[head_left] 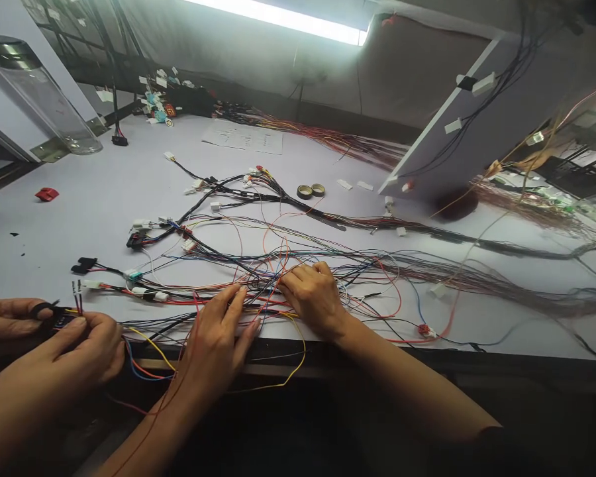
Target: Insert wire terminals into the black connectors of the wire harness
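A tangle of thin loose wires in red, blue, black and white lies between my two hands. My left hand rests at its near left side, fingers stretched out and thumb apart, touching the wires. A long red wire runs down over my left forearm. My right hand is closed, its bent fingertips pinching some of the wires. The exact strands in that pinch are partly hidden by the fingers. Just left of my left hand lie red cables with white connectors.
A co-worker's hands hold a black connector and tape at left. Behind the tangle lies a taped wire harness, near two tape rolls. A glass bottle, a red piece, a paper sheet and an upright panel stand around.
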Motion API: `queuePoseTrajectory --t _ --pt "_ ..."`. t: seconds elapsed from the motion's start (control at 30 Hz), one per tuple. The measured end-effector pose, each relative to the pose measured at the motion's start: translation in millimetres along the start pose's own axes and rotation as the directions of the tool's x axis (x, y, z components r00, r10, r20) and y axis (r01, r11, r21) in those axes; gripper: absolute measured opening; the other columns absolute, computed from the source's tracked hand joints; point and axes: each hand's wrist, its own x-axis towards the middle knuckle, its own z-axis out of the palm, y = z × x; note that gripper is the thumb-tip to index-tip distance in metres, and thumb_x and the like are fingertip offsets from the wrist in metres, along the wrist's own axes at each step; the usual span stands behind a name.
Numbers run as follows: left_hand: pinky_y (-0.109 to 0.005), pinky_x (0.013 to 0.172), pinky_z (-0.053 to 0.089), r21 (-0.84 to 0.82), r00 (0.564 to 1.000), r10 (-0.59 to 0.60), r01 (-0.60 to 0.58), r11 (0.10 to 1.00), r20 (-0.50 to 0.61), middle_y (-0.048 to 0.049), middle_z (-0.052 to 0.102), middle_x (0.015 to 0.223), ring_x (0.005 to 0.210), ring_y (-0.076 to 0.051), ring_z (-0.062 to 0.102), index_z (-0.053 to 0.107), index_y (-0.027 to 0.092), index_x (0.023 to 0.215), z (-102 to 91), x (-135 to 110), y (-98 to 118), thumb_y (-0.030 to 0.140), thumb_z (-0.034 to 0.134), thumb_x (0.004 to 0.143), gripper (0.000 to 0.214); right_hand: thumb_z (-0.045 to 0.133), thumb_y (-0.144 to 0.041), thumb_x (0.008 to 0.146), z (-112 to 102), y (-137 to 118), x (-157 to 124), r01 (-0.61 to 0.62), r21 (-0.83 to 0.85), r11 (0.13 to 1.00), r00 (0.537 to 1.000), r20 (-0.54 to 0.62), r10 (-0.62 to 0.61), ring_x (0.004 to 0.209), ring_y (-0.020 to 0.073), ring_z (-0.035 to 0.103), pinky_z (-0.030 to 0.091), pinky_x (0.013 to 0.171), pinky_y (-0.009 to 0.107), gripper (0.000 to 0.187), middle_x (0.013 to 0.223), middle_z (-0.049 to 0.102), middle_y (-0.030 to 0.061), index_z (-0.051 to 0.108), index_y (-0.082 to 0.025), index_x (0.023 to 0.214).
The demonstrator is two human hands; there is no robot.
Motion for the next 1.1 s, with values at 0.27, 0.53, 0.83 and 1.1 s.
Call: queuePoseTrajectory --t 0.27,0.53,0.83,1.1 --pt "-0.050 0.098 0.045 0.029 0.999 -0.005 0.003 1.000 0.054 -0.0177 0.060 0.129 0.117 -0.033 0.055 0.050 0.010 0.129 7.1 2.8 -3.9 0.029 0.058 0.090 0.044 0.053 -0.022 0.097 -17.9 5.3 -7.0 0.014 -0.036 0.999 0.999 0.035 -0.013 0.072 0.0155 0.052 0.023 0.076 0.034 0.022 0.077 0.068 0.0018 0.065 -0.018 0.079" --pt "-0.051 0.098 0.047 0.016 0.999 -0.025 0.025 1.000 0.034 -0.0153 0.061 0.128 0.118 -0.032 0.056 0.052 0.017 0.129 6.7 3.1 -3.1 0.031 0.057 0.090 0.042 0.054 -0.020 0.097 -62.6 32.6 -35.0 -0.050 0.311 0.949 0.997 0.078 0.027 0.084 0.0150 0.056 0.025 0.085 0.035 0.013 0.085 0.068 0.0005 0.061 -0.018 0.086" --pt "-0.053 0.093 0.050 0.020 1.000 0.029 -0.028 0.999 -0.008 -0.0174 0.063 0.123 0.113 -0.034 0.059 0.052 0.017 0.132 7.6 5.8 -5.4 0.031 0.055 0.090 0.044 0.054 -0.032 0.097 -107.0 59.1 -75.4 -0.221 0.593 0.774 0.897 0.434 -0.077 0.089 0.0142 0.058 0.029 0.094 0.034 0.017 0.087 0.067 0.0004 0.063 -0.020 0.088" --pt "-0.054 0.091 0.052 0.050 0.998 0.068 -0.067 0.996 -0.006 -0.0191 0.064 0.121 0.110 -0.036 0.061 0.055 0.015 0.128 7.9 7.5 -6.7 0.030 0.058 0.088 0.042 0.055 -0.048 0.094 -86.9 22.6 -54.6 -0.280 0.289 0.916 0.886 0.444 0.131 0.085 0.0164 0.063 0.027 0.086 0.035 0.031 0.093 0.074 0.0024 0.068 -0.020 0.098"
